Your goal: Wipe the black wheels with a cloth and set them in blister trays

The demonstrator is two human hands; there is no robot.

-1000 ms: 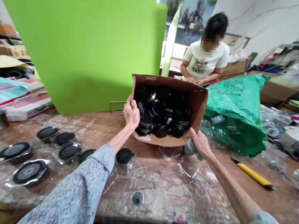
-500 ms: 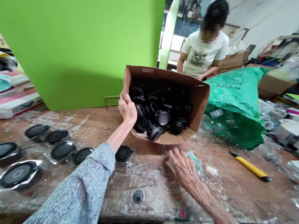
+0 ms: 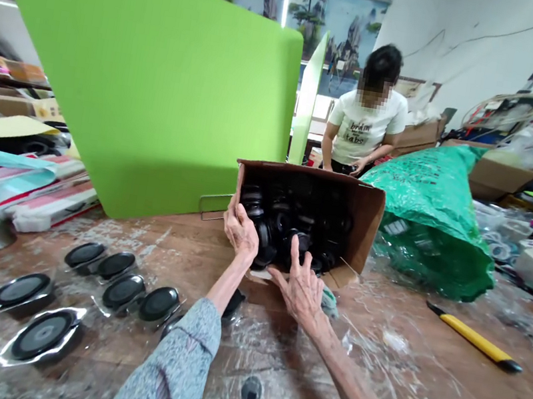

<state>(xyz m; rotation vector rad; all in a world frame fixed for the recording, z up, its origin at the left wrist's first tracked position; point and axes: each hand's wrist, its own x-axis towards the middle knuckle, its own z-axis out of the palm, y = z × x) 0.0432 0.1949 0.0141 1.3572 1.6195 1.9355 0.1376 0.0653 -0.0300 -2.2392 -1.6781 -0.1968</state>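
Observation:
A cardboard box lies tipped on its side, its mouth towards me. Inside is a jumble of round black plastic parts. My left hand is closed around the box's left edge. At the lower rim, my right hand reaches into the mouth, thumb and fingers spread over the black parts; whether a fingertip touches one, I cannot tell. A bit of teal material shows beside that hand, partly hidden. Left of my arms, several black discs sit in clear plastic wrapping on the wooden table.
A green panel stands behind the box at left. To the right are a green plastic bag and a yellow-and-black cutter knife. Another person stands beyond the box. Stacked packages fill the left side.
My right hand has moved from the table in front of the box up to its mouth, fingers now spread. The left hand keeps its hold. My view has tilted upward.

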